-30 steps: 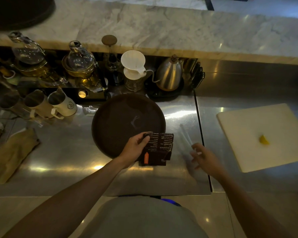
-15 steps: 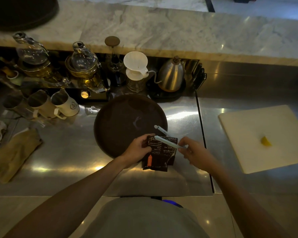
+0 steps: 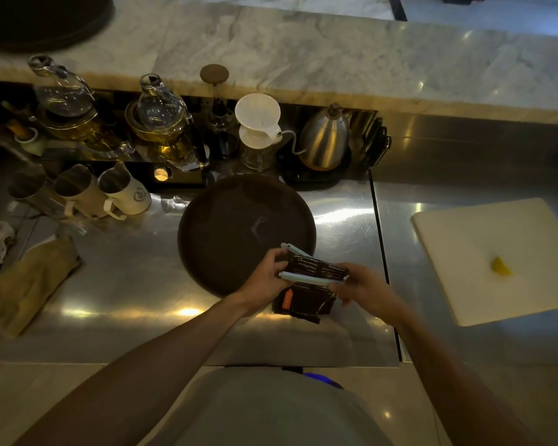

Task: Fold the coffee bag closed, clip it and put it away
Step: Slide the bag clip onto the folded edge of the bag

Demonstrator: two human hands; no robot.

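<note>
A dark brown coffee bag (image 3: 306, 299) with white print and an orange tag is held above the steel counter, its top folded over. A long pale blue bag clip (image 3: 310, 277) straddles the folded top, one arm in front of it and one behind. My left hand (image 3: 264, 275) grips the left end of the fold and the clip. My right hand (image 3: 364, 284) pinches the right end of the clip and the bag.
A round dark tray (image 3: 213, 226) lies just beyond the hands. Behind it stand glass teapots, a white dripper (image 3: 257, 115) on a server and a steel kettle (image 3: 324, 140). Pitchers (image 3: 123, 191) and a cloth (image 3: 23, 284) are left. A white cutting board (image 3: 484, 268) with a lemon wedge (image 3: 500, 266) is right.
My right hand picked the clip up from the counter and brought it to the bag. The clip now sits over the folded top, with both hands at its ends.
</note>
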